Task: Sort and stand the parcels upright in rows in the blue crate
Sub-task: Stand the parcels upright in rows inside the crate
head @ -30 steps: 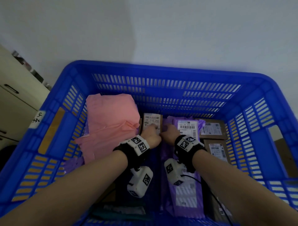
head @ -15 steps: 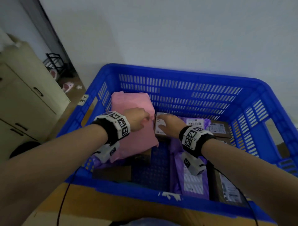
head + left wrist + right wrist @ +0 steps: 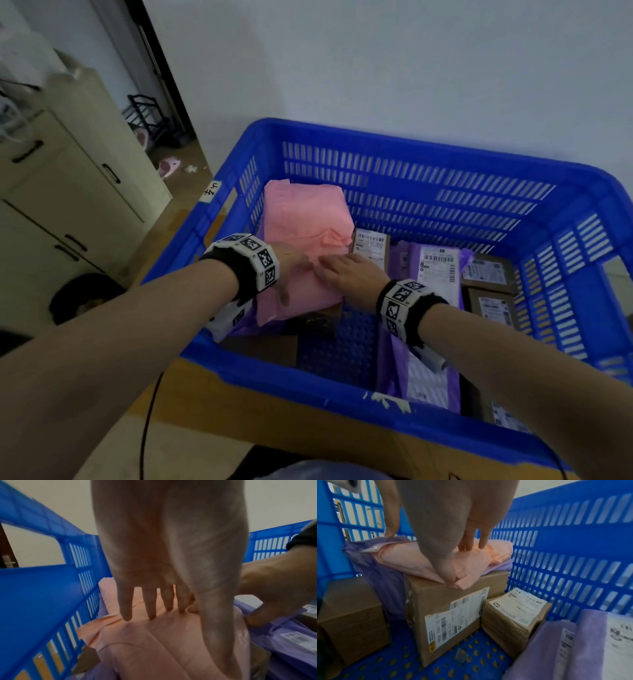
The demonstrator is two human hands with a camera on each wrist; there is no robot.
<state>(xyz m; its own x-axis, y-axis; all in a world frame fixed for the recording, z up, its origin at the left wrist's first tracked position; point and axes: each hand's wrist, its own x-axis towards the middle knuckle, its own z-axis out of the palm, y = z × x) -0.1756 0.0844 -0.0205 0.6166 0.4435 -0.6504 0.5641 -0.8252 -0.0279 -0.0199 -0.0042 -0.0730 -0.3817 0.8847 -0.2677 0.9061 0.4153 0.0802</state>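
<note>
1. The left hand's fingers (image 3: pixel 150 601) are straight and slightly spread, their tips resting on top of the soft pink plastic mailer bag (image 3: pixel 305 226); the left hand (image 3: pixel 291 263) curls round nothing.
2. The right hand (image 3: pixel 349 277) lies on the same bag from the other side, fingers (image 3: pixel 471 536) extended and close together on its top, thumb pressing the bag's near corner; whether the thumb pinches the film I cannot tell.
3. The pink bag lies flat, not upright, at the left end of the slatted blue plastic crate (image 3: pixel 411 192), resting on a brown cardboard box with a white shipping label (image 3: pixel 447 616) and on a crumpled purple mailer bag (image 3: pixel 373 566).
4. Just beside that box stands a smaller taped brown parcel with a label on top (image 3: pixel 513 618).
5. Further right lie a long purple labelled mailer (image 3: pixel 431 373) and flat brown boxes (image 3: pixel 489 291) near the right wall.
6. The crate sits on a brown carton (image 3: pixel 274 421); a beige cabinet (image 3: pixel 68 192) stands off to the left.
</note>
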